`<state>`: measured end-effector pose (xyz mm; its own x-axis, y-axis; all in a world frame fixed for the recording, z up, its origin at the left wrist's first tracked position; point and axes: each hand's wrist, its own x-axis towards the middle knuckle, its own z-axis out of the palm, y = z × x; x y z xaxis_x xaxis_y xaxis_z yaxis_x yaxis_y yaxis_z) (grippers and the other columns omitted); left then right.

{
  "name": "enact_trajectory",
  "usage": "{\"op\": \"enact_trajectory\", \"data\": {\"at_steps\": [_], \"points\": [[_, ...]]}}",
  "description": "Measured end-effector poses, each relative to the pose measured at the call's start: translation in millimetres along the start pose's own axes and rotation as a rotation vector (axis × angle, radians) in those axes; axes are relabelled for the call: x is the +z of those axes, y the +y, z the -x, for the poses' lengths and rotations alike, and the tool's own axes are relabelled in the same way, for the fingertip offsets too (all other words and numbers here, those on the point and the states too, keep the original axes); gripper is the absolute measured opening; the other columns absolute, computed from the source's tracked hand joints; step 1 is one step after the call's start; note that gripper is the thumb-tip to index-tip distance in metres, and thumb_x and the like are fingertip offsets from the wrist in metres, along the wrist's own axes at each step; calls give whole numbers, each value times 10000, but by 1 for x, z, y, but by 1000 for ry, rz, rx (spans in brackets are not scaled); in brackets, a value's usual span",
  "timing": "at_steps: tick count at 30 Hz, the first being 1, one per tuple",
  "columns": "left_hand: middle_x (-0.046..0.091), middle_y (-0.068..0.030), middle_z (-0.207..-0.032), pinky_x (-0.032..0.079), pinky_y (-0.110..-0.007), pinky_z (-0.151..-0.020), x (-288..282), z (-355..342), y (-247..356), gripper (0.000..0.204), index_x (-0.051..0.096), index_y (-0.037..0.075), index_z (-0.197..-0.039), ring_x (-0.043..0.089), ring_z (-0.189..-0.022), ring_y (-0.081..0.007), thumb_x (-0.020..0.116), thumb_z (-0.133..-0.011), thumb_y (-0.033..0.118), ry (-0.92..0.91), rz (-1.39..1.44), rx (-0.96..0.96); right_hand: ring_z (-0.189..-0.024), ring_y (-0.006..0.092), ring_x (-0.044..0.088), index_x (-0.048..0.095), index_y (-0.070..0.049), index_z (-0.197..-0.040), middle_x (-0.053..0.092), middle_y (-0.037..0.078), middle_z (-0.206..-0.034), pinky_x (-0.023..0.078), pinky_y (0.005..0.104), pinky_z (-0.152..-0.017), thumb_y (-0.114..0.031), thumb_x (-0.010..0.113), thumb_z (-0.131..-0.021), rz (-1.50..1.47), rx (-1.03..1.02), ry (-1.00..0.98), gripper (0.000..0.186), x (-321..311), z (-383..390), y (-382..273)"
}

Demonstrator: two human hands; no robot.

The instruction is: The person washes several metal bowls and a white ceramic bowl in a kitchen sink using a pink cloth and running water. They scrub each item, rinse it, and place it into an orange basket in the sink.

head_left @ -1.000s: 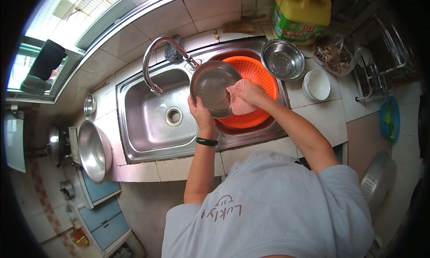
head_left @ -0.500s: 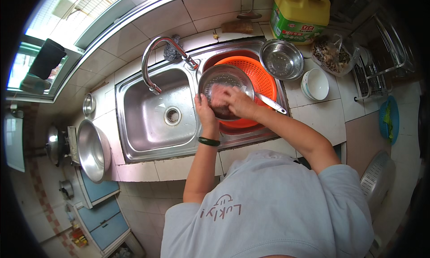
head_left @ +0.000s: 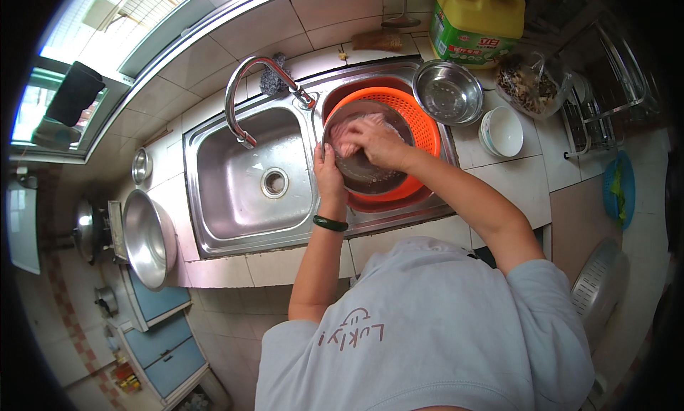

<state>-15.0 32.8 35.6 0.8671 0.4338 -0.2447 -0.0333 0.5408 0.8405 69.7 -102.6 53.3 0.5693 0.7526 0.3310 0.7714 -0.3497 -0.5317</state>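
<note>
Metal pan [head_left: 367, 171]: L hand [head_left: 328, 176] holds its rim, R hand [head_left: 379, 144] bunches pink cloth [head_left: 345, 136] inside. Pan's over orange colander [head_left: 422, 126], hiding part of it. Faucet [head_left: 229, 106] to L; steel bowl [head_left: 447, 94] & white bowls [head_left: 506, 133] to R.

Round grey metal vessel [head_left: 370, 171], hollow side facing upward, in front of the orange colander [head_left: 422, 122]. Pink cloth [head_left: 345, 134], bunched and partly covered, lies inside the vessel, toward its far left.

Room in left basin [head_left: 231, 208], faucet [head_left: 231, 110] above
</note>
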Motion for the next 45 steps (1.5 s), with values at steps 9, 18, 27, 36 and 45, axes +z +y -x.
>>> {"op": "enact_trajectory", "data": {"at_steps": [9,18,27,36,45], "points": [[585,-53,-1067,452,-268,-817,-23,-4,12,264,496,33,-1192,542,-930,-117,442,-1009,215,22,-40,78,-1095,325,516,646,-151,-1035,551,112,-1148,415,440,-941,-68,576,-771,215,121,-369,285,-14,43,5],[578,-101,-1106,448,-288,-840,-13,-4,-9,383,460,-11,-1271,527,-955,-143,453,-1001,261,-20,-105,-38,-1088,286,519,666,-165,-995,557,89,-1084,394,410,-928,-74,547,-794,-50,51,-181,251,5,-7,-2],[582,-80,-1119,455,-283,-858,-34,-6,25,350,478,4,-1254,551,-986,-143,455,-1004,247,87,-120,103,-1124,298,490,678,-162,-980,544,91,-1185,361,488,-957,-143,624,-746,141,-68,-391,240,-8,26,-6],[559,-100,-1212,464,-348,-912,-78,-8,32,351,455,5,-1298,553,-1089,-206,403,-1011,199,194,109,28,-1131,297,491,596,-91,-1109,532,101,-1185,424,413,-941,-41,628,-742,-82,-12,35,371,-5,51,-23],[580,-94,-1152,465,-320,-887,-56,9,16,335,492,7,-1247,565,-1020,-176,432,-1006,232,113,9,4,-915,304,560,603,-63,-924,600,81,-941,468,400,-803,-102,633,-784,-182,86,182,148,-4,0,-51]]}}
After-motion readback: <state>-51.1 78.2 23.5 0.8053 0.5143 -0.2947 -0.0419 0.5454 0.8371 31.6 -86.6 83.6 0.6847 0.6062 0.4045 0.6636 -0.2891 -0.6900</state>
